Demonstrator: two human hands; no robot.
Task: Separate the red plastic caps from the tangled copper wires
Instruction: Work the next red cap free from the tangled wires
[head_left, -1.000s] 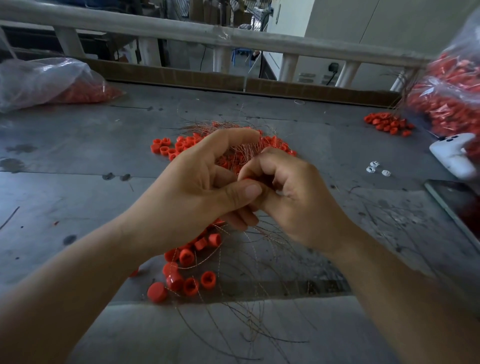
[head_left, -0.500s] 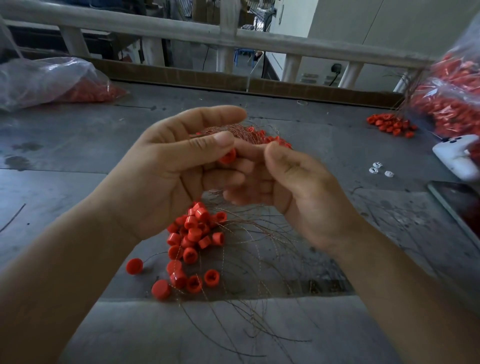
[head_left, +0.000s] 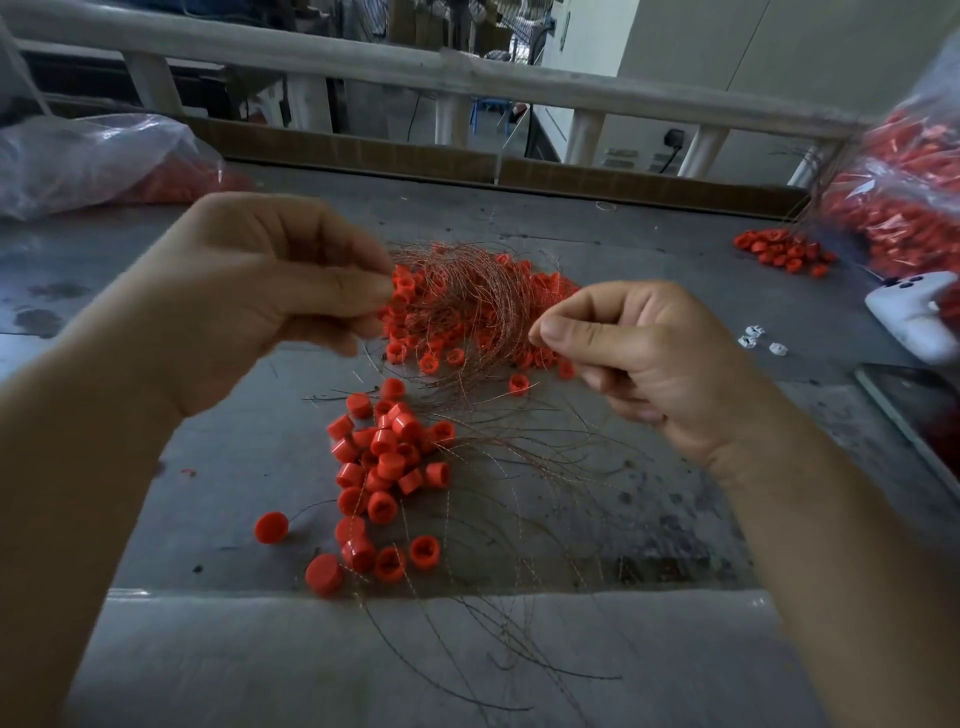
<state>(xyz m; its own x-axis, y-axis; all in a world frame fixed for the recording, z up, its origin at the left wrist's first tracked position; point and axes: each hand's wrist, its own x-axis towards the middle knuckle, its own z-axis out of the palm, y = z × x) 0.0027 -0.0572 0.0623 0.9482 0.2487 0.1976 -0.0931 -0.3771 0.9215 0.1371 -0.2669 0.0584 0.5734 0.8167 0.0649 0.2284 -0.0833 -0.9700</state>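
A tangle of thin copper wires threaded through red plastic caps (head_left: 467, 306) lies mid-table. Nearer me sits a heap of loose red caps (head_left: 389, 462), with bare copper wires (head_left: 519, 525) fanned out to its right. My left hand (head_left: 270, 291) hovers left of the tangle, its fingers closed; a red cap seems pinched at the thumb tip, mostly hidden. My right hand (head_left: 623, 353) is right of the tangle, thumb and forefinger pinched on a fine copper wire. The two hands are apart.
The grey metal table (head_left: 208, 649) has a clear bag of red caps (head_left: 93, 161) at back left and another (head_left: 904, 197) at right. A small cap pile (head_left: 779, 249), a white device (head_left: 914, 312), white bits (head_left: 758, 338) and a dark phone (head_left: 919, 415) lie at right.
My hands were pressed together over the tangle, working one cap. They have now pulled apart, the left going left and the right going right with a wire.
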